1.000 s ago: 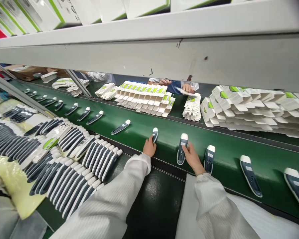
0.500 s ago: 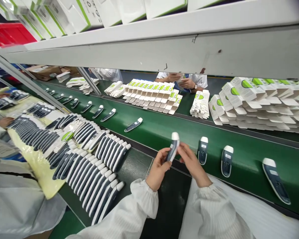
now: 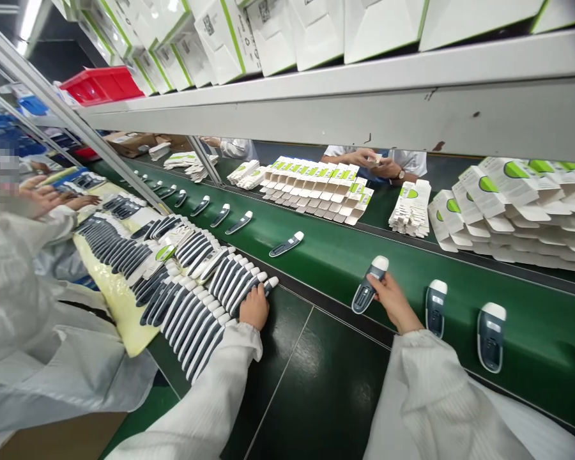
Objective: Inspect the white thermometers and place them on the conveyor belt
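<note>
My right hand (image 3: 393, 297) pinches a dark grey-blue handheld device (image 3: 364, 295) with a white end, by its right side, over the green belt (image 3: 326, 268). The device lies face up, its oblong recess showing; whether it touches the belt I cannot tell. On the left, my left hand (image 3: 255, 308) closes around another such device (image 3: 271, 283) at the near right end of a packed row. Its white tip sticks out past my fingers, and my hand hides the rest. Rows of like devices (image 3: 191, 332) lie side by side on the dark table (image 3: 311, 390).
More devices (image 3: 287, 244) lie spaced along the belt. Beyond it stand folded white-and-green cartons (image 3: 311, 185) and a large carton stack (image 3: 517, 211). A grey shelf beam (image 3: 316, 118) crosses overhead, bearing boxes. A co-worker's sleeve (image 3: 19, 287) is at left; another person's hands (image 3: 388, 167) work opposite.
My hands have parted. The right one has set off rightward with the device, now turned face up; the left one has gone left to the row and gripped another device. The view has swung left.
</note>
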Available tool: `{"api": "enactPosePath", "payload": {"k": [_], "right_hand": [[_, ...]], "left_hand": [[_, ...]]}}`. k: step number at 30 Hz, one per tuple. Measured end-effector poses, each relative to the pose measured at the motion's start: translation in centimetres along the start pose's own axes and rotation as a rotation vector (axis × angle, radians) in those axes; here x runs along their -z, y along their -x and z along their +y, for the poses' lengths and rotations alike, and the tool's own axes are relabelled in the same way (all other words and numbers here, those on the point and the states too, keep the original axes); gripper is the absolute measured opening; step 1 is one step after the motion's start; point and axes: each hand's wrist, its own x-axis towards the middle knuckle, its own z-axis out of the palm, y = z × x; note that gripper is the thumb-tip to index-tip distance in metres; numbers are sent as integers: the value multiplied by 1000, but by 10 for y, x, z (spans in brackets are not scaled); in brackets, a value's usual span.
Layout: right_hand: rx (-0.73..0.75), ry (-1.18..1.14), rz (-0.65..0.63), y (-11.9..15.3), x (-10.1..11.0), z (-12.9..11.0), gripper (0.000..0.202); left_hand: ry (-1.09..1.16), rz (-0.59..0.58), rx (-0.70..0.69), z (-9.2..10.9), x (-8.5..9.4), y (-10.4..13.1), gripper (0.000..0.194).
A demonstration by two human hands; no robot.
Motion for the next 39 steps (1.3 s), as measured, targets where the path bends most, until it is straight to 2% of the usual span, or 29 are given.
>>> {"api": "enactPosePath", "payload": {"k": [4,8,10,13,15,16,18,20,21,23,25,27,29,32,34,36,39], "right_hand": [[-2,238,191,-27,13,14,45],[25,409,258,-32,28,23,39],[38,455,269,-30,36,25,34],[61,482,331,-19,41,21,42],[109,468,359,-6,36,12,48],[143,451,343,4,31,5,46],[220,393,246,26,16,-10,39],[282,269,52,49,-3,-25,38],[298,169,-84,59,-11,-32,38],[284,-1,-279,72,-24,-42,37],[207,-162,-371,75,-28,-48,36],[83,-338,-399,70,-25,-50,37],[-28,-487,-410,63,-18,-50,39],[-84,-575,-407,53,-7,-50,39],[-68,-529,-393,46,-4,-47,40],[-20,-365,-316,36,-3,-40,44],[37,-75,-106,13,0,-22,55]], "left_hand": [[277,-214,52,17,-8,15,52],[608,-461,30,47,-8,46,56],[786,-574,37,62,-7,61,60],[1248,-876,165,80,-7,76,57],[1495,-1055,264,89,-9,81,53],[1535,-1093,291,94,-11,83,52],[1513,-1074,309,102,-18,86,52],[1397,-912,279,110,-28,88,48],[1305,-804,232,114,-35,88,45],[1055,-601,69,121,-51,85,42],[762,-466,-111,127,-66,73,39],[552,-364,-208,129,-76,51,38],[465,-271,-213,128,-82,21,37],[401,-189,-175,119,-83,-27,58],[390,-209,-134,112,-82,-52,54],[412,-263,-87,108,-82,-68,43],[506,-380,-12,107,-84,-68,32]]}}
